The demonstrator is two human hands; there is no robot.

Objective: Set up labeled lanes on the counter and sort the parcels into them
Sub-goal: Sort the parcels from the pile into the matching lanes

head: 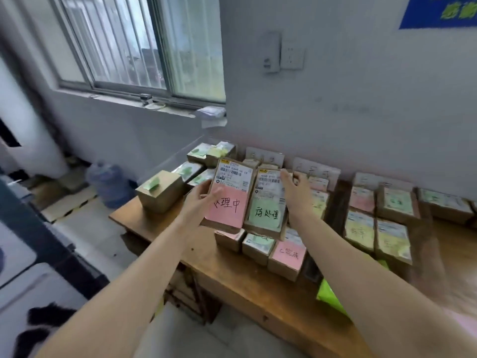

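While both bare forearms stretched in from six o'clock, the long brown wooden desk (232, 280) lay nearest, its front edge running toward four o'clock. A bright green plastic bag (329, 295) showed at about five. Just beyond, a row of three small brown cardboard boxes (258, 246) sat side by side, the right one wearing a pink note.

Above that row, held clear of the desk near the middle of the view, were two parcels, faces toward the camera and touching edge to edge. The left hand (202, 200) had its grip pinched on the flat brown cardboard parcel with a pink handwritten note (233, 177), thumb across the front at its nine o'clock side. The right hand (294, 192) held the flat brown cardboard parcel with a green handwritten note (268, 189), fingers curled over its edge at two o'clock.

Both parcels looked light and stiff, and their labelled faces were probably a little slick. The paper notes seemed only lightly stuck, so I judged the long side edges the safer hold, clear of notes and barcodes.

At three o'clock a block of yellow-, pink- and green-noted brown boxes (376, 223) lay on the desk. At ten o'clock stood more green-noted brown boxes (160, 192). Farthest, at twelve, was a white wall socket (291, 56).
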